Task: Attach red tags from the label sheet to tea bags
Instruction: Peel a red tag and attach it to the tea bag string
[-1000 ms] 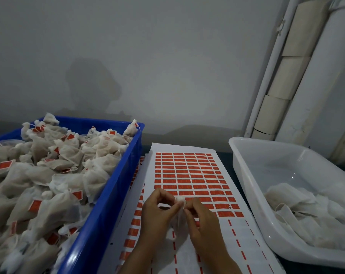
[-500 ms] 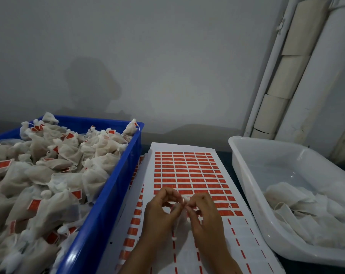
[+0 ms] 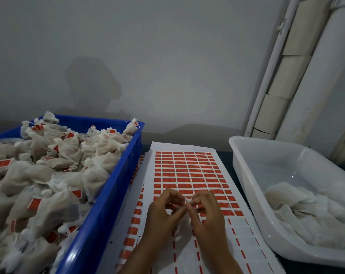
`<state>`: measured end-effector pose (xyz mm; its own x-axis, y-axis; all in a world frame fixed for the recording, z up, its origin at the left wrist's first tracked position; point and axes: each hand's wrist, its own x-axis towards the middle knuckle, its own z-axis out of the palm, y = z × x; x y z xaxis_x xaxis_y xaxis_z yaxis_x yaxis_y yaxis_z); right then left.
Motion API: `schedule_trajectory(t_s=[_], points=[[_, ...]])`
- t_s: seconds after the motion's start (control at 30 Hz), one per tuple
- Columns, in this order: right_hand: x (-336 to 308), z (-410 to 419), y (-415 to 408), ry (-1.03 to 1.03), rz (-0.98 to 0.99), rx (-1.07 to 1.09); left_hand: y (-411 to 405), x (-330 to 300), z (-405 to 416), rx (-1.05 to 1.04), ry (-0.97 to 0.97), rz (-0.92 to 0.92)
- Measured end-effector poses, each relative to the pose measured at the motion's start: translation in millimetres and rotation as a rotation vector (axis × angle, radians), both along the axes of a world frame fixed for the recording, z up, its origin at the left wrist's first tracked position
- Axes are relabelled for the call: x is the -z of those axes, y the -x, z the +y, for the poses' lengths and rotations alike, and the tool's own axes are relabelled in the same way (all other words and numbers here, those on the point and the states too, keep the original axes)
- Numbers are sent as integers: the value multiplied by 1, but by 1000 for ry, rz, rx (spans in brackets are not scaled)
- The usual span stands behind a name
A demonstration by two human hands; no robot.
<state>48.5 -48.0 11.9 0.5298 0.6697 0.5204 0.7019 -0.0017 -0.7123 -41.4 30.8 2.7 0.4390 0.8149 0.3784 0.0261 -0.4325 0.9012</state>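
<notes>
Blue crate: tagged tea bags (heaped)
White tub: untagged bags
Hands: left, right pinch tag over sheet

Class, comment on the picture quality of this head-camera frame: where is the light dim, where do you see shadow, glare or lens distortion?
Head view: dim, bluish light; a soft shadow on the wall; small glints of glare inside the white tub; wide-angle bending leans the pipes; the hands look slightly soft.
</notes>
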Motion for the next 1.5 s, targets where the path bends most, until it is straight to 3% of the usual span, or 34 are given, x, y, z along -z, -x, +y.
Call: schedule_trajectory(t_s=[0.17,0.3,0.47,1.1,1.5], points=[[0,1,0,-59,25,-1,-1,2,1,1,13,-5],[-1,4,-2,-60,312,-49,-1,2,0,16,36,-11],[0,5,-3,33,386,-137,-1,1,-3,51,56,-14],[5,5,-1,39,228,-136,-1,2,1,-28,166,-78],[7,5,-6,-13,391,-154,0,-1,-8,36,178,-78]])
